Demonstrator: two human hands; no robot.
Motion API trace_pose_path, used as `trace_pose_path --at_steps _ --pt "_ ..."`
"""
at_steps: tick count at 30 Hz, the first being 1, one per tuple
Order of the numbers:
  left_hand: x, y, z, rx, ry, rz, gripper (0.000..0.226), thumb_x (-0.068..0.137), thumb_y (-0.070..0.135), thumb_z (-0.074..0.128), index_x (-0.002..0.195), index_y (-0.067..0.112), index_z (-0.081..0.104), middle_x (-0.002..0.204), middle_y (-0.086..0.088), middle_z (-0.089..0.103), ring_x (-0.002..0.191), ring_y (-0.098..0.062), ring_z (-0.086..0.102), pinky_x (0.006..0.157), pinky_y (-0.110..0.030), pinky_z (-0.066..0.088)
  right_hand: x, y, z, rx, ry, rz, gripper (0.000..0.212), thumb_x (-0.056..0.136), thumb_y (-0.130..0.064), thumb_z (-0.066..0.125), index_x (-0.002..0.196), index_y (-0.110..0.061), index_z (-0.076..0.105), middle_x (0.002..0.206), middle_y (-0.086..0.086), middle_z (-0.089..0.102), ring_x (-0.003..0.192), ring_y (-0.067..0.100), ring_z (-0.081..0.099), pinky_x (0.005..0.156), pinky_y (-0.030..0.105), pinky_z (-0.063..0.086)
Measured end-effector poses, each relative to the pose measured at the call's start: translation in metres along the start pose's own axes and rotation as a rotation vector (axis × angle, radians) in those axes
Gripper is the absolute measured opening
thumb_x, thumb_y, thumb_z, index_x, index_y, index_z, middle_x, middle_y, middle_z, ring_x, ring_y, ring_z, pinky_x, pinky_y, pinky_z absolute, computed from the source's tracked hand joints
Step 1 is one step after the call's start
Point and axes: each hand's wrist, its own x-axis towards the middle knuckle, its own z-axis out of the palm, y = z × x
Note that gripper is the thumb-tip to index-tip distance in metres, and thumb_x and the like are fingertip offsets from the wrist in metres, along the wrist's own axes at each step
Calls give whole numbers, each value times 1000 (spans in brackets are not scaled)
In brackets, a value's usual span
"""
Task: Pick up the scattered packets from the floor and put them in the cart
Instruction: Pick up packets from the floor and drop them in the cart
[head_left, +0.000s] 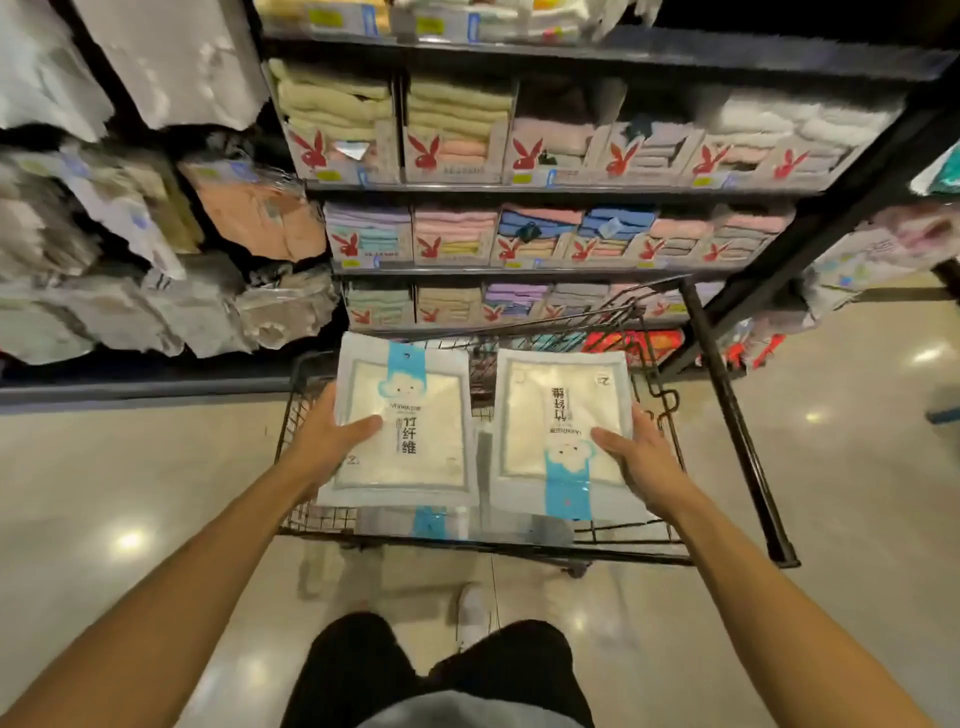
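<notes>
While both packets hang over the cart (661, 395): neither has been let go, so the drop is the step in hand.
Left grip: the left hand (332, 436) is clamped on the left packet (410, 415), thumb on top at its outer edge, fingers hidden beneath.
Right grip: the right hand (641, 454) is clamped on the right packet (556, 431) in the same way, at its outer edge.
Packets: side by side above the cart's basket, just apart, their near edges close over the cart's near rim.
Already in the cart: a third packet (430, 522) seems to lie flat under the two.
Risk, slip: each slick wrapper is pinched at one side only, so it may tilt and slide free early.
Risk, miss: let go this close to the near rim, a packet could tip over it to the floor (130, 467).
Risk, stack: landing on the smooth third packet, they may skid.
</notes>
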Motion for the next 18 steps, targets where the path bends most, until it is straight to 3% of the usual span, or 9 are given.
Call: trace_pose_path --at_steps 3,8,11,14,18 --pt "20 -29 14 27 28 -70 57 91 5 74 137 26 47 115 6 70 94 -8 74 64 -25 62 30 30 -7 -19 -15 82 54 98 4 64 145 -18 49 133 11 71 120 35 69 103 62 53" --pt "64 -82 32 155 -25 -181 61 90 12 77 141 26 47 122 4 69 103 -16 72 66 -34 64 69 78 -9 -77 11 170 58 97 -1 68 146 -25 48 131 4 70 117 31 71 88 54 63" --pt "86 -115 42 225 -16 -213 63 83 29 85 131 32 45 121 2 63 105 -20 67 65 -35 65 89 104 -5 -107 63 203 55 97 3 65 144 -20 45 127 1 68 111 26 73 81 47 65" --pt "108 -144 52 240 -17 -252 63 90 13 77 140 25 41 117 5 64 96 -12 67 56 -27 60 110 135 0 -190 76 241 57 97 -1 68 144 -23 45 127 -1 68 113 26 72 83 53 64" --pt "127 -175 52 201 -66 -256 79 82 25 86 147 28 41 134 2 66 114 -22 70 79 -50 64 127 171 7 -304 85 276 46 97 -2 69 133 -21 46 118 -4 68 107 20 70 77 33 65"
